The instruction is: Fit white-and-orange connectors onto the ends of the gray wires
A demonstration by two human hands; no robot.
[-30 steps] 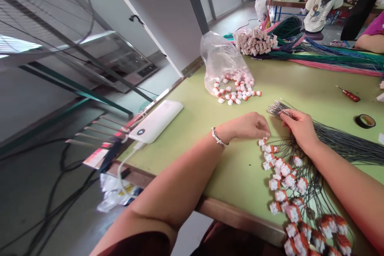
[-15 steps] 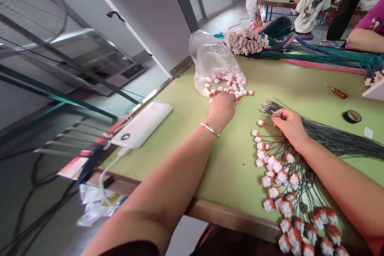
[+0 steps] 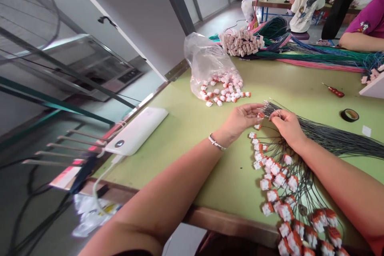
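Observation:
My left hand pinches a small white and orange connector at the metal-tipped ends of a bundle of black wires. My right hand is closed on wire near those ends, its thumb and index finger pressed together. Below the hands, several white and orange connectors on black wires spread down over the table's front edge. Loose connectors lie in and before the mouth of a clear plastic bag, back left of my hands.
On the green table are a white power bank, a black tape roll and a red-handled awl. Green, blue and pink wire bundles cross the back. A person's arm rests behind them.
My left hand has come from the loose connectors by the bag over to the black wire ends, with a connector in its fingers. My right hand has stayed at the wires.

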